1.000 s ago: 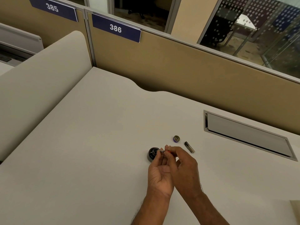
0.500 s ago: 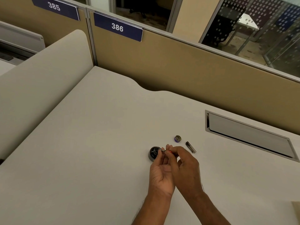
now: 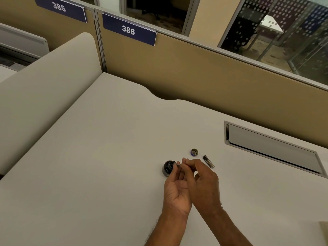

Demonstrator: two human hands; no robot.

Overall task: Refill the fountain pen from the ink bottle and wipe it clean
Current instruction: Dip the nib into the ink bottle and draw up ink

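The fountain pen's thin front section (image 3: 178, 164) is pinched by both hands, its pale tip poking out just left of the fingers (image 3: 188, 163), over the dark ink bottle (image 3: 167, 169) standing on the tabletop (image 3: 106, 174). The left hand (image 3: 177, 189), palm up, and the right hand (image 3: 204, 185), knuckles up, each clamp curled fingers on it. Just beyond the fingers lies the bottle cap (image 3: 194, 152); just right of them lies the dark pen barrel (image 3: 208, 161), and well apart, farther right, a metal hatch (image 3: 266, 148).
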